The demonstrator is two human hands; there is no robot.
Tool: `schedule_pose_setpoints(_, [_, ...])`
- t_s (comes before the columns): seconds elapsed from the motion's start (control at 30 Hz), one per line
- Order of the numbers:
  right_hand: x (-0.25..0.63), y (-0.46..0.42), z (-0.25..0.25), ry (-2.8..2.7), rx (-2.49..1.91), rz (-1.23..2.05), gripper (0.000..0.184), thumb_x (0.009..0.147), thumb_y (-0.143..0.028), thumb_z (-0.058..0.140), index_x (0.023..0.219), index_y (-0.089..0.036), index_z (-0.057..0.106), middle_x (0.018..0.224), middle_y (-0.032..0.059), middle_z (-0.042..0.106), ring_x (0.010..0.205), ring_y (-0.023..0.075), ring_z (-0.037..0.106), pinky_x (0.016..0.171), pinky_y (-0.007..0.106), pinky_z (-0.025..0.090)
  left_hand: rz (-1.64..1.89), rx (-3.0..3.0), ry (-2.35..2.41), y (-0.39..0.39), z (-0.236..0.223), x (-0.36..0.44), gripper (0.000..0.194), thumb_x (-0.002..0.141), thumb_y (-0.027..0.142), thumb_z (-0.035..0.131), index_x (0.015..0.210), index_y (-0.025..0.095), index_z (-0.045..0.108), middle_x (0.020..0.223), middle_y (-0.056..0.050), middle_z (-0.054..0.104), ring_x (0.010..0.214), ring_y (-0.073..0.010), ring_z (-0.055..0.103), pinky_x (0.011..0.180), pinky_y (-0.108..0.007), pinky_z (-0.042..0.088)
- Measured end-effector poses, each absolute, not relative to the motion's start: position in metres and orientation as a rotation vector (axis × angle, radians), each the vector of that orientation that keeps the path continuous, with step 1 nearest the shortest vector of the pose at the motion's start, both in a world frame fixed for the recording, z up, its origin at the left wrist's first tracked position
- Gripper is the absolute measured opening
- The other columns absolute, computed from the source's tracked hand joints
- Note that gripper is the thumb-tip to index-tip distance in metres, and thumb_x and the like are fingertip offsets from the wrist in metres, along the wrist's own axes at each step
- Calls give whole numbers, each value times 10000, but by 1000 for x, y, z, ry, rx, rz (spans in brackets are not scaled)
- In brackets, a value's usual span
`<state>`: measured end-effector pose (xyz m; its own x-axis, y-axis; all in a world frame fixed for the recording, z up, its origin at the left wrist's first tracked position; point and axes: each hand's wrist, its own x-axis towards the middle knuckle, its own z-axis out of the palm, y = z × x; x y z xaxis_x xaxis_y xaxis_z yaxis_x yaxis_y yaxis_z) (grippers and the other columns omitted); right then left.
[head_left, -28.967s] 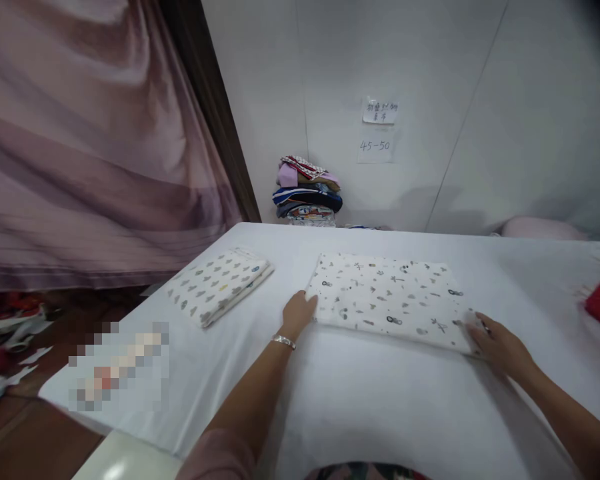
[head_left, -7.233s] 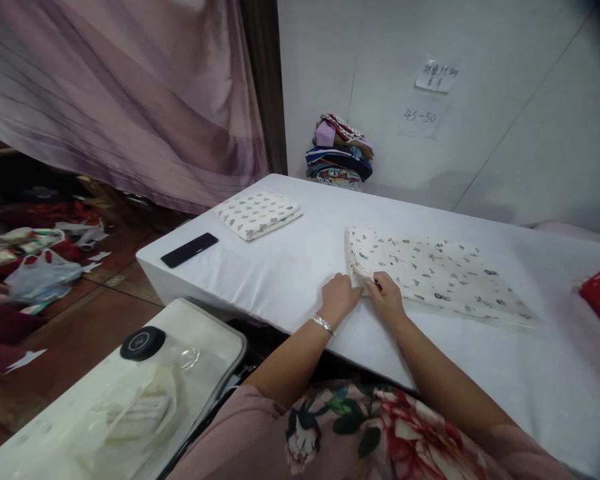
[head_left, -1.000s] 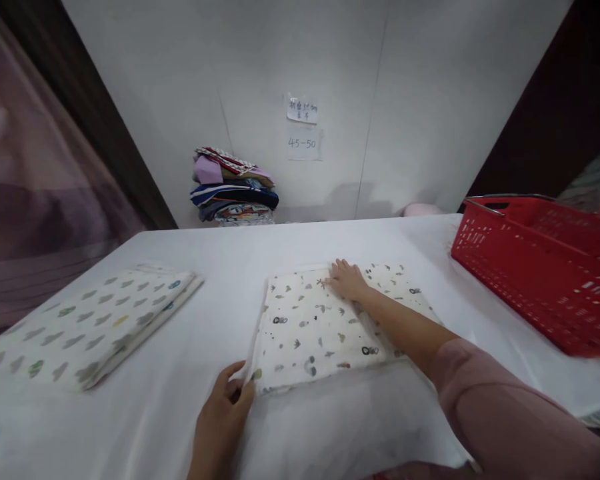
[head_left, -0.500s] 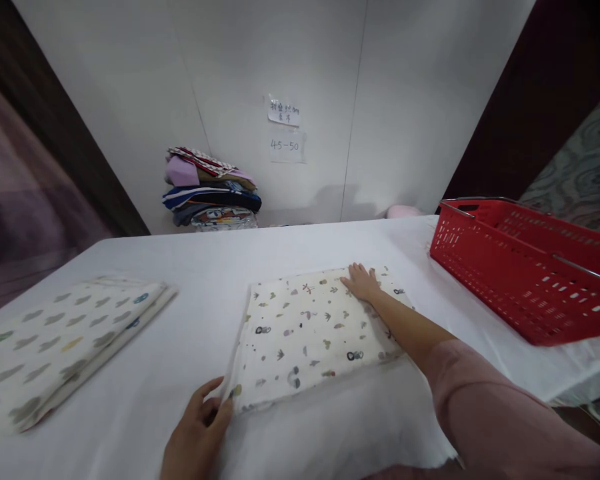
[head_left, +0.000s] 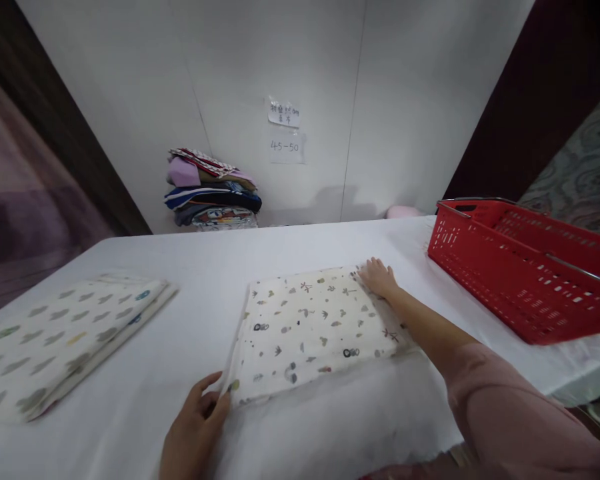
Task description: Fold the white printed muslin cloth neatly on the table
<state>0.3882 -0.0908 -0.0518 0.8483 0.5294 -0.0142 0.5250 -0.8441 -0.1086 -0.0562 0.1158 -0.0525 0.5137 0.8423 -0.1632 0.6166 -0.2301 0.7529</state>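
A folded white cloth [head_left: 305, 327] with small printed motifs lies in front of me. At its near left corner, my left hand [head_left: 195, 423] pinches the edge between thumb and fingers. My right hand [head_left: 380, 277] rests flat at the far right corner, fingers stretched out, and my forearm crosses the cloth's right side. Farther left lies another folded cloth [head_left: 75, 333], white with grey cloud-like shapes, apart from both hands.
White sheeting covers the table [head_left: 220, 260]. A red perforated basket [head_left: 520, 273] with metal handles stands at the right. Folded fabrics form a stack [head_left: 213, 190] beyond the back edge, against a wall with two paper signs [head_left: 286, 145].
My right hand has slid right and slightly away toward the cloth's far right corner. My left hand keeps its place at the near left corner.
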Motion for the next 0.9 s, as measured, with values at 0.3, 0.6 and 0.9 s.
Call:
schedule_pose_setpoints(0.3, [366, -125, -55, -932, -2937, -60, 635, 922, -533, 210, 1417, -159, 344, 1520, 132, 248, 1403, 291, 164, 1090, 548, 186, 425, 1966, 1144, 101, -44, -53, 464, 728, 463, 490, 1110, 204, 530, 644, 44, 597, 595, -165, 570, 591, -266, 403])
schedule_pose_setpoints(0.6, [297, -126, -55, -1396, -2747, 36, 648, 928, -531, 208, 1466, -178, 279, 1553, 85, 164, 1427, 261, 93, 1131, 503, 139, 477, 1992, 1123, 92, -42, -51, 380, 762, 314, 493, 1117, 188, 536, 637, 46, 570, 605, -134, 536, 602, -241, 353])
schedule_pose_setpoints(0.9, [229, -117, -39, -1753, -2282, 274, 607, 933, -566, 236, 1424, -244, 389, 1503, 53, 302, 1398, 288, 208, 1118, 535, 219, 485, 1947, 1141, 90, -47, -50, 312, 769, 267, 522, 1078, 222, 546, 660, 45, 608, 626, -139, 566, 602, -242, 373])
